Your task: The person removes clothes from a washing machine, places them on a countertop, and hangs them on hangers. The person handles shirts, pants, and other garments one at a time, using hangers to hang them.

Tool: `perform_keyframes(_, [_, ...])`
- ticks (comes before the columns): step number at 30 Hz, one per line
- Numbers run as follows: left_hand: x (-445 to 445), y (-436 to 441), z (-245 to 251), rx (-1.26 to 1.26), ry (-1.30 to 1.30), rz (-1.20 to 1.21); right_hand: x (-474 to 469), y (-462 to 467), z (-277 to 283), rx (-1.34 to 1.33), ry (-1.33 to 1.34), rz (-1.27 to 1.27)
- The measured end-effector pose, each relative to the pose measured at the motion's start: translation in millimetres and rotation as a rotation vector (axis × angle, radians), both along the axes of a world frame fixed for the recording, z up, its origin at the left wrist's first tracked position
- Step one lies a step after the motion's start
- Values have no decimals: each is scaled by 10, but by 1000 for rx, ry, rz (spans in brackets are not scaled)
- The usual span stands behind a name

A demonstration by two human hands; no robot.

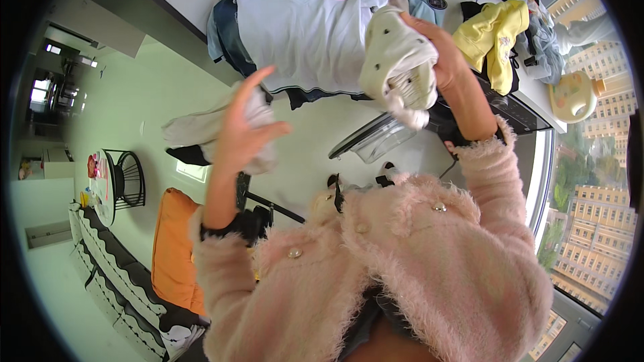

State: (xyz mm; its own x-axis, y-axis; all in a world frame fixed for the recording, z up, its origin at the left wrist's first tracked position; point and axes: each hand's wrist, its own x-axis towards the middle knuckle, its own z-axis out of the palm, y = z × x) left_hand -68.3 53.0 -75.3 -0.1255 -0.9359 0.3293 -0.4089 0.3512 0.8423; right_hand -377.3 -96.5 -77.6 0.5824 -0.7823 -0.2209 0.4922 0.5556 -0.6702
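My right hand (438,53) grips a bunched cream garment with small dark spots (385,55), held up in front of a hanging white V-neck top (307,35) that bears a round red badge. On the left, my left hand (246,133) is raised with its fingers apart, blurred. Behind it hangs a pale beige garment (196,123) with a dark part at its lower end; whether the hand touches it cannot be told. Behind the white top, blue denim (231,35) shows at the left and a light blue garment (420,5) at the right.
A yellow garment (490,35) lies on the counter at the right, over the edge, near a cream plastic jug (573,96). Below stands a washing machine with its round door (372,136) swung out. Further left are an orange cushion (173,251) and a black wire chair (128,178).
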Motion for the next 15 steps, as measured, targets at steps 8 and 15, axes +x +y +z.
perform_keyframes(8, [-733, -384, -362, 387, 921, -32, 516, 460, 59, -692, 260, -168])
perform_keyframes(15, [-931, -302, -770, 467, 953, -72, 544, 819, -467, -639, 648, -19])
